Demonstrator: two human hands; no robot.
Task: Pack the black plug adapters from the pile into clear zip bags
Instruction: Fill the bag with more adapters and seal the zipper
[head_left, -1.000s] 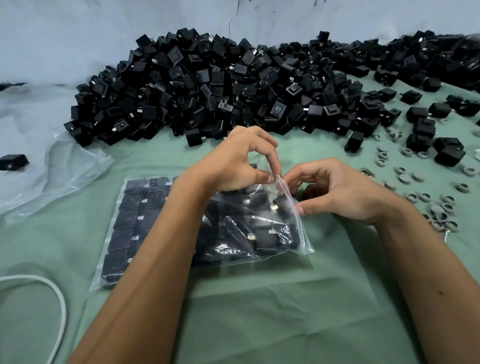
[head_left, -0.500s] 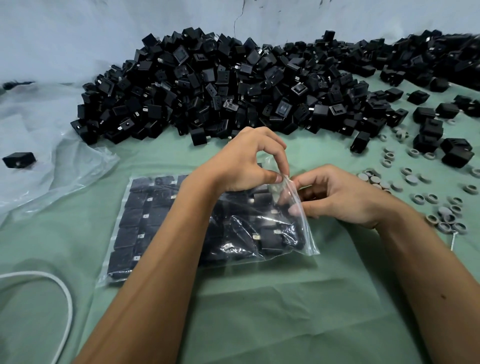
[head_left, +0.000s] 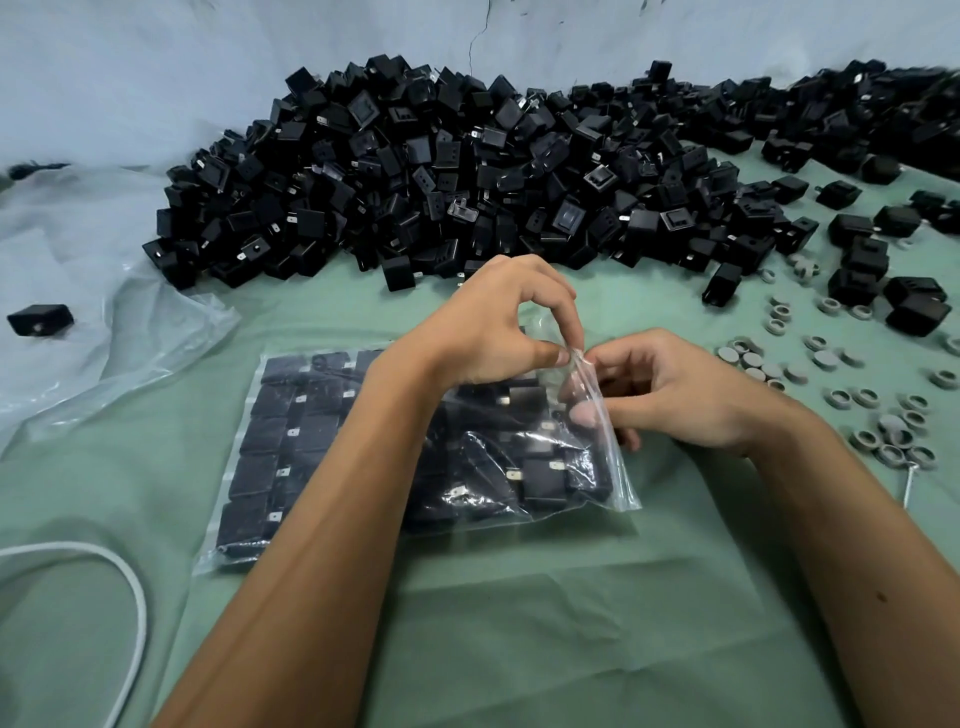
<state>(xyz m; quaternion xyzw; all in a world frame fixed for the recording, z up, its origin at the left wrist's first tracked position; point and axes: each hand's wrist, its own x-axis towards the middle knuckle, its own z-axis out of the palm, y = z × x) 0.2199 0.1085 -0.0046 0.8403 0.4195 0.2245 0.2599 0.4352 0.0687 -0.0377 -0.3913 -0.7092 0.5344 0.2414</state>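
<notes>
Behind, the pile of black plug adapters (head_left: 493, 171) sat heaped against the wall, within reach beyond the bag. The clear zip bag (head_left: 415, 457) lay flat on the green cloth (head_left: 519, 623) in front of me, already filled with rows of adapters, so I judged sealing was the step in hand. My left hand (head_left: 498, 322) pinched the bag's open edge between thumb and fingertips. My right hand (head_left: 685, 389) curled beside it, fingers gripping the same edge.
</notes>
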